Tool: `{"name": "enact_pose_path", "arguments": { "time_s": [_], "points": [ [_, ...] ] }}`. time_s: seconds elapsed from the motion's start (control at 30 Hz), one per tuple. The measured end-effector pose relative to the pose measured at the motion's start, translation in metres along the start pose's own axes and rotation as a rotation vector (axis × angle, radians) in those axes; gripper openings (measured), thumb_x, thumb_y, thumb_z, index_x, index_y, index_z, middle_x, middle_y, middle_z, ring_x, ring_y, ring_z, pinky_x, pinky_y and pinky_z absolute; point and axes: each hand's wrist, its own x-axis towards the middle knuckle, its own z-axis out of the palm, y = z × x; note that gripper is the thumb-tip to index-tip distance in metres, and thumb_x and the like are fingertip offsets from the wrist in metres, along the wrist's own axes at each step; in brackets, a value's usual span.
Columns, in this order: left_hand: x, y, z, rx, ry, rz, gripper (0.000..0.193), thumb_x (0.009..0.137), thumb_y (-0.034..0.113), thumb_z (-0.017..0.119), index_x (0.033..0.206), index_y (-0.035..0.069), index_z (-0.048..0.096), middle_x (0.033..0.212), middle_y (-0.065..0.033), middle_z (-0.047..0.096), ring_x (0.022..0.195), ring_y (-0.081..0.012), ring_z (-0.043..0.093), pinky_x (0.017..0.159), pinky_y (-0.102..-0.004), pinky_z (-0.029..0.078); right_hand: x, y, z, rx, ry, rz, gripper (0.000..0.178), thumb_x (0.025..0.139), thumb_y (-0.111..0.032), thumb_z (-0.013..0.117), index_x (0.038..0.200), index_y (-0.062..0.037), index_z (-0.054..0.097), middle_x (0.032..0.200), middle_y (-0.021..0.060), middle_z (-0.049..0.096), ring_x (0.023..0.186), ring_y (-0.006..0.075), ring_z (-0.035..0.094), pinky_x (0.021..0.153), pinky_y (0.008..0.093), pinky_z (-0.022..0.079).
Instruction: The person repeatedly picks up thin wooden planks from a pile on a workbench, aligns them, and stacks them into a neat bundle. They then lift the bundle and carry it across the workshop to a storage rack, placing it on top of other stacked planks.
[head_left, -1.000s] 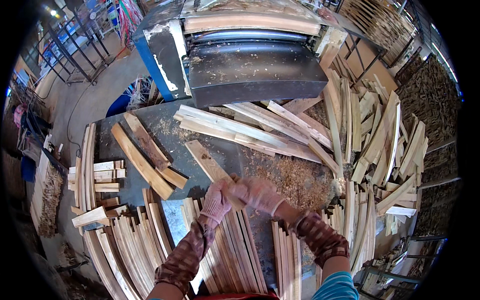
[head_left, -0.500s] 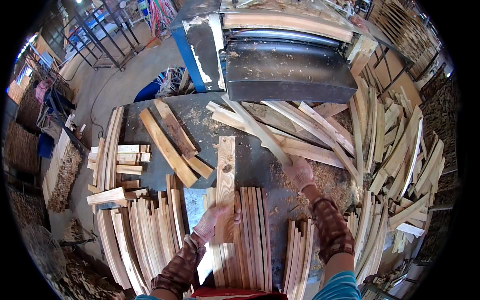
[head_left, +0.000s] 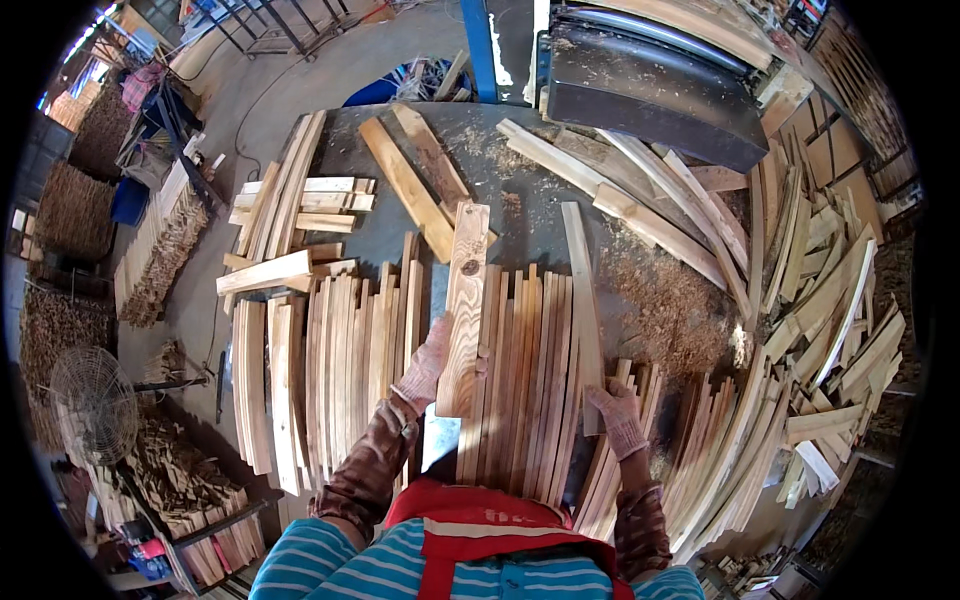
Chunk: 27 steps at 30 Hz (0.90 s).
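Left hand [head_left: 430,362] grasps a knotted board [head_left: 466,310] across its edges, apparently to keep its broad face visible; right hand [head_left: 618,415] grips a pale strip [head_left: 582,290] low down. Both pieces sit toward the worktop's [head_left: 530,235] near edge, the machine [head_left: 650,100] beyond.

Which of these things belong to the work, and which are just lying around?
Part of the work:
- knotted board, in the left hand
- pale board, in the right hand

Apparently just around:
- wood shavings
- caged fan
- blue bin

a knotted, wavy-grained board [head_left: 464,320] is held left of a plain strip [head_left: 583,300], both pointing forward.
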Motion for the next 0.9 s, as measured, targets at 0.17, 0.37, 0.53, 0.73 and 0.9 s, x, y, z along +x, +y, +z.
{"name": "enact_pose_path", "arguments": {
  "time_s": [0.17, 0.37, 0.53, 0.73, 0.9],
  "points": [
    [-0.028, -0.007, 0.0, 0.078, 0.102, 0.092, 0.072, 0.095, 0.07, 0.048, 0.124, 0.005, 0.057, 0.091, -0.0122, 0.068, 0.076, -0.0243, 0.066, 0.073, -0.0389, 0.056, -0.039, 0.004, 0.034, 0.263, 0.053, -0.054, 0.029, 0.096, -0.021, 0.069, 0.114, 0.0011, 0.065, 0.098, 0.0039, 0.069, 0.084, 0.0127, 0.066, 0.071, 0.0274, 0.055],
    [-0.013, -0.148, -0.15, 0.881, 0.672, 0.164, 0.049, 0.101, 0.04, 0.054, 0.136, 0.005, 0.054, 0.1, -0.0151, 0.07, 0.093, -0.0281, 0.068, 0.084, -0.0405, 0.054, -0.026, 0.043, 0.038, 0.083, 0.059, -0.163, 0.033, 0.101, -0.022, 0.06, 0.122, 0.0024, 0.059, 0.095, 0.0079, 0.069, 0.075, 0.0151, 0.067, 0.067, 0.0296, 0.056],
    [-0.038, -0.151, -0.097, 0.813, 0.583, -0.056, 0.061, 0.101, 0.05, 0.048, 0.141, 0.004, 0.052, 0.126, -0.0129, 0.066, 0.122, -0.0286, 0.059, 0.104, -0.04, 0.043, -0.036, 0.012, 0.054, 0.209, 0.034, -0.084, 0.034, 0.101, -0.024, 0.059, 0.123, 0.0023, 0.058, 0.095, 0.008, 0.069, 0.075, 0.0159, 0.068, 0.069, 0.0294, 0.057],
    [-0.023, -0.121, -0.09, 0.685, 0.642, 0.199, 0.063, 0.097, 0.033, 0.065, 0.147, 0.0, 0.045, 0.143, -0.0145, 0.055, 0.135, -0.0241, 0.049, 0.112, -0.0344, 0.039, -0.032, 0.007, 0.063, 0.212, 0.032, -0.09, 0.038, 0.102, -0.022, 0.058, 0.128, 0.0055, 0.056, 0.103, 0.0094, 0.07, 0.085, 0.017, 0.069, 0.075, 0.0311, 0.058],
    [0.01, -0.072, 0.015, 0.359, 0.376, 0.411, 0.053, 0.093, 0.007, 0.069, 0.143, 0.006, 0.052, 0.141, -0.0124, 0.057, 0.122, -0.0194, 0.058, 0.102, -0.0329, 0.051, -0.032, 0.002, 0.08, 0.087, 0.042, -0.212, 0.034, 0.101, -0.021, 0.057, 0.123, 0.0056, 0.061, 0.103, 0.0087, 0.071, 0.086, 0.0122, 0.066, 0.077, 0.0275, 0.054]
  ]
}}
